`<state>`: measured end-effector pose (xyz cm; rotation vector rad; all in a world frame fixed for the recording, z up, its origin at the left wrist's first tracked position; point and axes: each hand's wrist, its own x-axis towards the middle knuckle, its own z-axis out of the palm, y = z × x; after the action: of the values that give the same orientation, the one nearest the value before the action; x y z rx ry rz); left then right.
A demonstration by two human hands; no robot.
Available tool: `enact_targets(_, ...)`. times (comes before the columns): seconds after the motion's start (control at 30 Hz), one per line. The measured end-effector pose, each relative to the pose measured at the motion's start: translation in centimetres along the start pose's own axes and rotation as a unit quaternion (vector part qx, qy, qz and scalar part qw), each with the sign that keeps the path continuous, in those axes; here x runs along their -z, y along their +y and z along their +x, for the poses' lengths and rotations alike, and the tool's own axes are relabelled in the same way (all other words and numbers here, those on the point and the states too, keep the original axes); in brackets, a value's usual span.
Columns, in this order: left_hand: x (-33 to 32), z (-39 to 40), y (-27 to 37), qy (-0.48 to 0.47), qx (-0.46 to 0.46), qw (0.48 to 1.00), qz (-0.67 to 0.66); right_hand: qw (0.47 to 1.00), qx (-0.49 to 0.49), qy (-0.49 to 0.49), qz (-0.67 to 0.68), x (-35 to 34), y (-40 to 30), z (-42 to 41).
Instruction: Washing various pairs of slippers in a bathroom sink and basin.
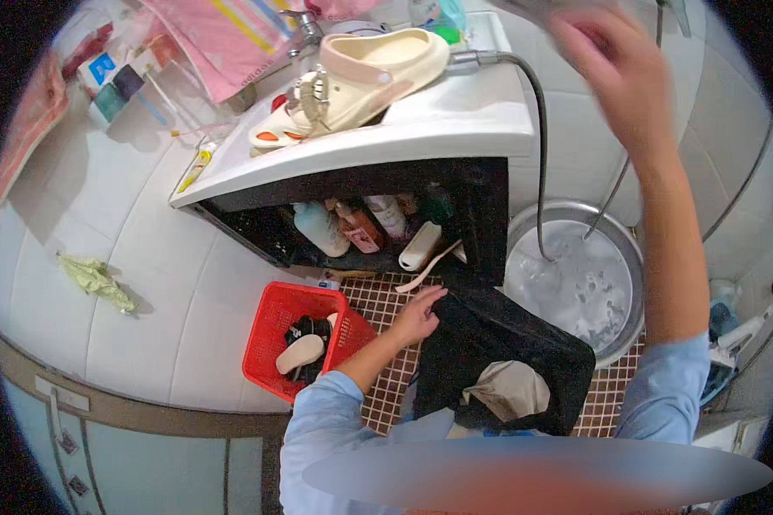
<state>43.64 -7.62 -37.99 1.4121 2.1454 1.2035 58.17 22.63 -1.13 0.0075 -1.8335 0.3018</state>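
Note:
My left hand (419, 317) reaches forward beside a black surface (496, 328), fingers extended and nothing visible in them. Just beyond the fingertips is a pale curved strip (428, 267); a white brush-like object (420, 247) rests at the cabinet opening. Raised at the upper right, my right hand (618, 64) is motion-blurred. A grey blurred shape meets its fingers at the picture's top edge, and whether it is held is unclear. A cream clog (361, 87) with charms and a heel strap lies on its side on the white washbasin top (464, 119).
A metal basin (638, 309) of sudsy water stands right, a grey hose (541, 141) running into it. A red plastic basket (264, 341) holds footwear. Bottles (361, 228) fill the black cabinet (477, 187). A tap (306, 29) and pink towel (222, 45) are behind.

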Motion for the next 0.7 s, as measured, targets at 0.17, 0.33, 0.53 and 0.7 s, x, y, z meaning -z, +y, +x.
enact_targets(0.17, 0.1, -0.5, 1.8, -0.014, 0.012, 1.000, -0.008, 0.989, 0.128, -0.013, -0.076, -15.8, -1.2, 7.6)
enact_targets(0.33, 0.1, -1.6, 0.5, 0.003, 0.014, 1.000, -0.027, 0.983, 0.086, -0.161, -0.028, -16.3, -3.6, 5.5)
enact_targets(0.53, 0.7, -1.3, -2.5, 0.004, -0.030, 0.999, -0.020, 0.965, -0.117, -0.233, 0.006, -4.8, -3.3, 0.6)
enact_targets(0.7, 2.4, -1.4, -0.8, -0.005, -0.004, 1.000, 0.027, 0.913, -0.321, -0.215, -0.132, 6.7, 4.7, -15.9)
